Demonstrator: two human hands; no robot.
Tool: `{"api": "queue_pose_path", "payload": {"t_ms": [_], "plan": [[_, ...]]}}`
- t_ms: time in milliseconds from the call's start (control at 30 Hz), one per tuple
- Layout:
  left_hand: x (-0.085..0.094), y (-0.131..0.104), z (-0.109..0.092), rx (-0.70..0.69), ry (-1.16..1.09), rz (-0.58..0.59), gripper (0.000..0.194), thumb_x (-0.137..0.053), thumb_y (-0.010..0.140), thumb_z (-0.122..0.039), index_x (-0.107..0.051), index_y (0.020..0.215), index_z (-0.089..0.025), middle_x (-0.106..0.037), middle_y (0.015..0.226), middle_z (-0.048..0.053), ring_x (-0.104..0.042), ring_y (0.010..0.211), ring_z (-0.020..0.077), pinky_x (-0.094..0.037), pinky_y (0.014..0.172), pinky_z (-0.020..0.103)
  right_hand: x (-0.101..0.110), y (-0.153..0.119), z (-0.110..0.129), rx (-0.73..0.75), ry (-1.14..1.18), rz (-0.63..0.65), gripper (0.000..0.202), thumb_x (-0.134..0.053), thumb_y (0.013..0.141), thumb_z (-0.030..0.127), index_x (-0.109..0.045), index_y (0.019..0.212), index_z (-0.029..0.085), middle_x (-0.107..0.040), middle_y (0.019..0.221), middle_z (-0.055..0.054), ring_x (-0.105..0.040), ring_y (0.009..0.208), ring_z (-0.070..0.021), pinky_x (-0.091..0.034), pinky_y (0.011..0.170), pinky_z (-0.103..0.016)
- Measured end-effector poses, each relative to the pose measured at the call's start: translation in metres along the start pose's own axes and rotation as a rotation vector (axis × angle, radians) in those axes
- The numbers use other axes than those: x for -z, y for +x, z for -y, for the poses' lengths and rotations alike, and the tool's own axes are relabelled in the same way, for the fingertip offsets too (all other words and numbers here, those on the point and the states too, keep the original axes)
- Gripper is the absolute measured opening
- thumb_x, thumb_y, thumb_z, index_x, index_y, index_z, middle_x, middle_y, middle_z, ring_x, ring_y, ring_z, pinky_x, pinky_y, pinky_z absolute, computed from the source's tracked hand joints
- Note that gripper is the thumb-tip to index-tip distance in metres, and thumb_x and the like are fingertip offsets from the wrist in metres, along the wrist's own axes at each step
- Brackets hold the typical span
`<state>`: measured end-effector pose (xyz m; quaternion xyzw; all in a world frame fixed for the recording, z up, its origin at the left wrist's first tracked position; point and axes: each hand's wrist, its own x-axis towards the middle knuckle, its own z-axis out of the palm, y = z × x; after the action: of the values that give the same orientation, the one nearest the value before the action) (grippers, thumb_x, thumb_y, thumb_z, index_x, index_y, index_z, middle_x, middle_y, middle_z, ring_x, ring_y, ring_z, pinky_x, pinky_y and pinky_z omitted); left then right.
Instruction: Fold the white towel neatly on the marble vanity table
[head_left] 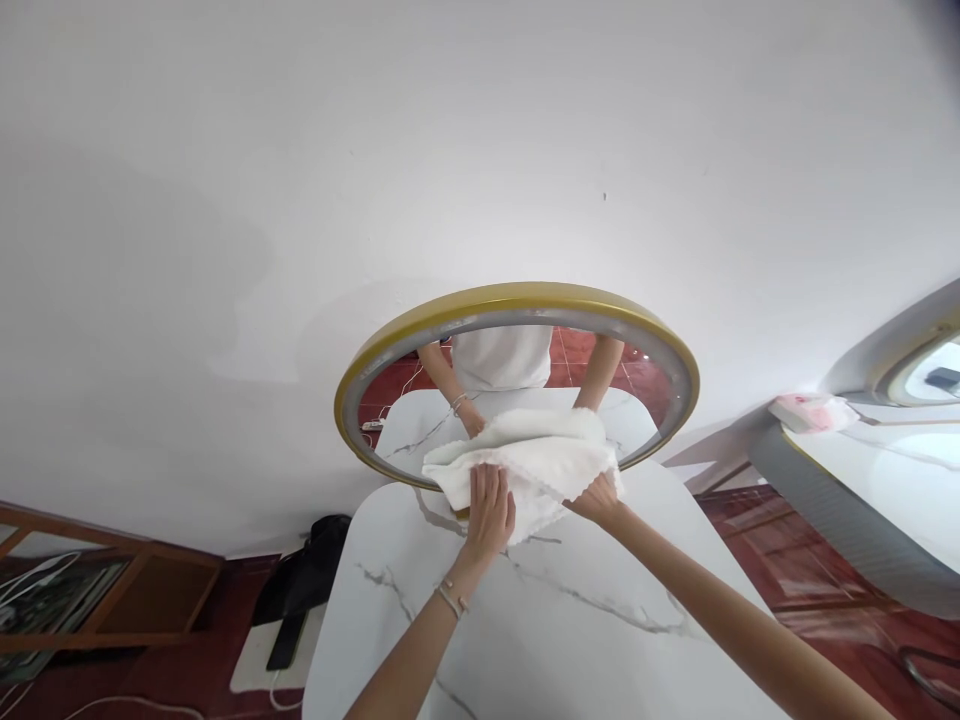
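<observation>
Fluffy white fabric cloth (536, 455), before lower rim of rounded, gold-framed mirror (517, 372). Left hand (491, 515): close-set fingers upon cloth; right hand (598, 500): fingers cloth-covered; grips indeterminable. Step: apparently handling cloth; next calls for two-handed control.

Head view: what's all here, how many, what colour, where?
Table: one, white, bottom centre
Round mirror: one, gold rim, on table
Cloth: one, white, against mirror
Wall: one, white, behind
Second table: one, white, right
Packet: one, pinkish, on second table
Round object: one, greyish, far right
Wooden frame: one, brown, left
Bundle: one, black, table's left
Flat slab: one, black, below bundle
Cables: several, white, lower left
Floor: one, red, below
Bracelets: some, silvery, left wrist
Left hand: one, bare, on cloth
Right hand: one, bare, partly covered by cloth
</observation>
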<state>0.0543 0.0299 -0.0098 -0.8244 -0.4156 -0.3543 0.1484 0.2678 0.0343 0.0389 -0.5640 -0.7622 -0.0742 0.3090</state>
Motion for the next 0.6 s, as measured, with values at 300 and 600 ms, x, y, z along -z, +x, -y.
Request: {"api": "queue_pose_path", "payload": {"t_ms": [300, 600], "plan": [[0.066, 0.155, -0.036, -0.037, -0.034, -0.296, 0.075, -0.048, 0.09, -0.022, -0.006, 0.151, -0.01, -0.01, 0.154, 0.019, -0.003, 0.143, 0.0318, -0.004, 0.116, 0.06, 0.126, 0.087, 0.007, -0.04, -0.19, -0.339, 0.044, -0.057, 0.081, 0.042, -0.062, 0.123, 0.031, -0.067, 0.091, -0.004, -0.059, 0.099, -0.0262, -0.033, 0.1, -0.062], [0.035, 0.11, -0.059, -0.178, -0.051, -0.033, 0.06, -0.035, 0.093, -0.017, -0.017, 0.149, -0.008, -0.028, 0.151, 0.015, -0.012, 0.144, 0.0255, -0.015, 0.118, 0.05, 0.117, 0.023, -0.016, -0.158, -0.182, -0.618, 0.037, -0.062, 0.081, 0.033, -0.058, 0.114, 0.016, -0.05, 0.112, -0.015, -0.045, 0.117, -0.033, -0.038, 0.096, -0.062]]}}
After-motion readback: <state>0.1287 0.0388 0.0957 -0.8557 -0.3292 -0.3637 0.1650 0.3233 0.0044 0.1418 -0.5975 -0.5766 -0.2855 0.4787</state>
